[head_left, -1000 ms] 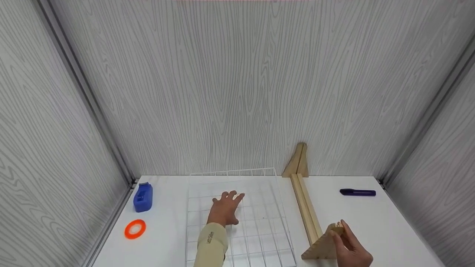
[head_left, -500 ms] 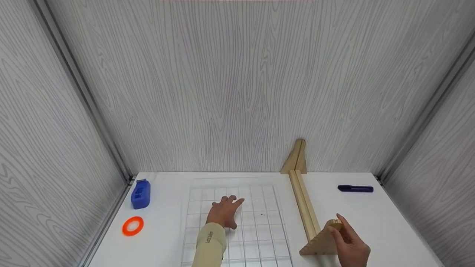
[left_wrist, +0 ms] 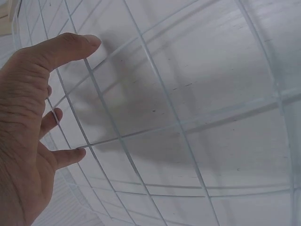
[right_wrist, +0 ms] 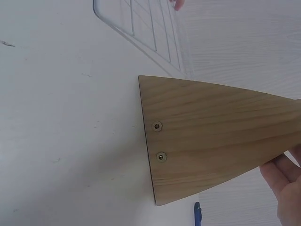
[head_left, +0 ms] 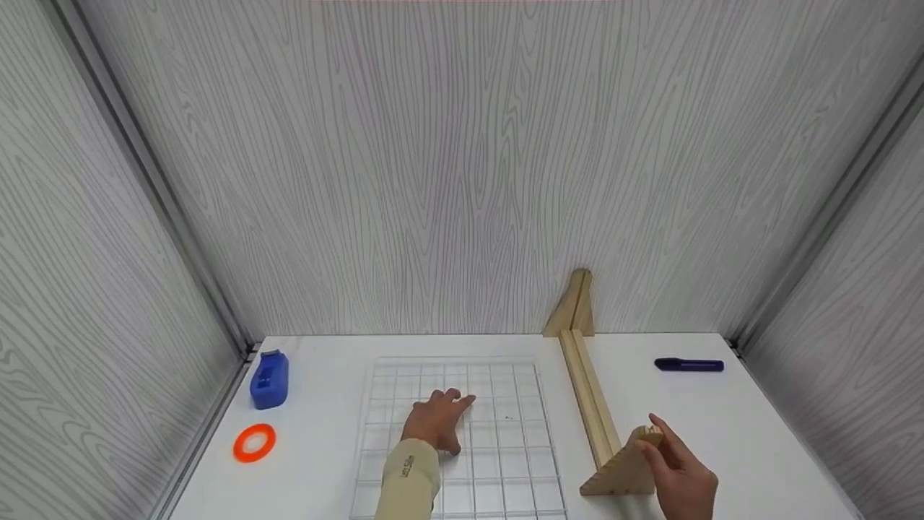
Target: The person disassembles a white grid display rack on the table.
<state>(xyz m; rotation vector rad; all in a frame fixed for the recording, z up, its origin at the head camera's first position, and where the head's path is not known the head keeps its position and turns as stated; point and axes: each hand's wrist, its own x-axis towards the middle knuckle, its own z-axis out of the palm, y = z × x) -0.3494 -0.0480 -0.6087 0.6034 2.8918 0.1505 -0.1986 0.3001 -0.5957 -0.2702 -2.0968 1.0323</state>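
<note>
My left hand is over a white wire grid panel on the white table, fingers spread. In the left wrist view the thumb and fingertips lie against its thin wires, and shadows fall on the surface behind. At the right, my right hand pinches the top of the near bracket of a wooden stand. Two slim rails run from this bracket to a matching far one by the back wall. The right wrist view shows the near bracket with two screws; part of the hand is out of frame.
A blue dispenser-like object and an orange ring sit at the left. A dark purple, slim tool resembling a cutter lies at the right. Grey wood-patterned walls rise behind and on both sides.
The grid's far edge has come down from a raised tilt to a flatter position. My left hand has sunk slightly; the right keeps its hold on the stand. The head view shifted a little.
</note>
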